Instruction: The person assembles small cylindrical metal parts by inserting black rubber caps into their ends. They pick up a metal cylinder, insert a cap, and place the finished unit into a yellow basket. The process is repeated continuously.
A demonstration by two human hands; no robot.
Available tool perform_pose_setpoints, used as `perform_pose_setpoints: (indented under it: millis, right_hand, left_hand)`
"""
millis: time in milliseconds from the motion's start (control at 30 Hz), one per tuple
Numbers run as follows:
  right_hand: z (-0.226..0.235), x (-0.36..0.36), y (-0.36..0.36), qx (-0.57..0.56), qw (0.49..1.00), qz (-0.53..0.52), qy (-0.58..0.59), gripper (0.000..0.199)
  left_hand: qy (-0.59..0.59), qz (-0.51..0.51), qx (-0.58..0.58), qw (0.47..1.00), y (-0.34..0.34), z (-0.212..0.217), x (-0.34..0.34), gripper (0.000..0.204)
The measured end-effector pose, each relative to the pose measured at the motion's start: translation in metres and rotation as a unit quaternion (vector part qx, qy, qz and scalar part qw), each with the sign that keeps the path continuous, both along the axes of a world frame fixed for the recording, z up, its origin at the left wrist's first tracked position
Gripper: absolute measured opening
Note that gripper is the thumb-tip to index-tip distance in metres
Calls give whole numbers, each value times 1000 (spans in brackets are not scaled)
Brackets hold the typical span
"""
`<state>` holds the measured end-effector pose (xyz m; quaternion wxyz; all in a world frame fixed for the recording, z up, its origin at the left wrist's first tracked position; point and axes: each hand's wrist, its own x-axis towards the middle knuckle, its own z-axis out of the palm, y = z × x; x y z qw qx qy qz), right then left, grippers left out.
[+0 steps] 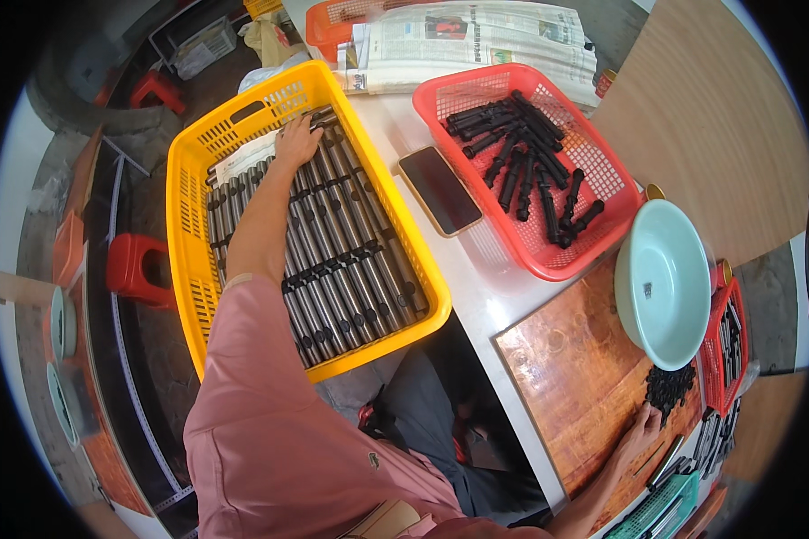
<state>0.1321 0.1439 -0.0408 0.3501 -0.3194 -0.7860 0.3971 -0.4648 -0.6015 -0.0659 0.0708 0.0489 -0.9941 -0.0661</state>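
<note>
My left arm reaches into a yellow plastic basket (430,329), where grey metal rods (333,202) with dark ends lie side by side in rows. At the far end, my left hand (298,142) has its fingers curled over a rod among the others. On the right, my right hand (640,433) is at the near edge of a pile of small black parts (671,388) on a brown wooden board (557,377). Its fingertips are drawn together at the pile, and anything between them is too small to make out. A pale green bowl (665,278) sits just beyond the pile.
A red basket (548,269) of black rod-shaped parts (521,153) stands on the white table, beside a phone (440,190). Newspapers (476,45) lie behind. At far right are a smaller red basket (717,359) and a green basket (661,512). Red stools (137,269) stand left.
</note>
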Motion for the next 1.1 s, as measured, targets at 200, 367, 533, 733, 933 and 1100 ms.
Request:
perform_pose_setpoints:
  millis: [200,367,533,733,933,1100]
  right_hand:
    - [2,-3,-4,-7,1000,1,7,29]
    - [16,-7,-16,-32,999,-3,-29,27]
    - [25,3,-28,13,998,-34,-51,21]
    - [37,-34,-37,60,994,-33,-89,28]
    - [49,-14,-48,62,986,-101,-119,26]
    - [40,-20,-47,80,993,-89,-3,19]
  left_hand:
    - [2,30,-2,1000,6,8,6,67]
    - [72,16,-15,997,-3,-1,15,64]
    - [137,-104,41,984,18,0,15,38]
    - [320,-249,-290,867,-142,0,-24,42]
    - [380,-247,28,891,70,99,26,42]
    - [478,-397,56,782,193,208,103,35]
